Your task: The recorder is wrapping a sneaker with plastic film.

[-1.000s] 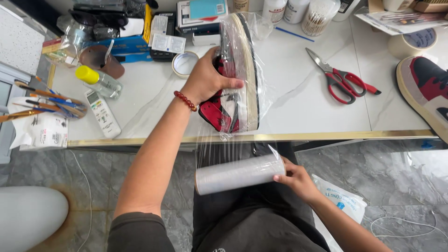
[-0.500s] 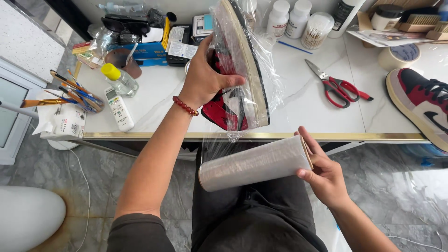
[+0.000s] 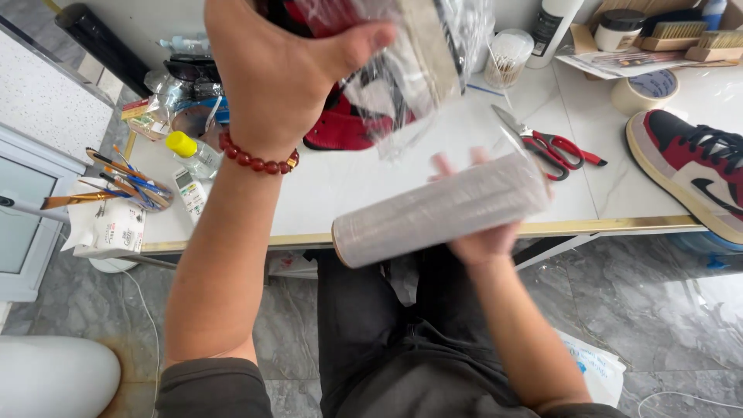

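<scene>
Your left hand (image 3: 275, 70) grips the film-wrapped sneaker (image 3: 387, 70), which looks slippery; your right hand (image 3: 480, 232) grasps the light cling-film roll (image 3: 441, 209) underneath.

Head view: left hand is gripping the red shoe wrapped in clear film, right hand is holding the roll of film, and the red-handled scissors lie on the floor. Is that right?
Not quite. The head view shows the red-handled scissors lying on the white table, not on the floor. The rest stands: the left hand grips the film-wrapped red shoe, and the right hand holds the roll of film.
</scene>
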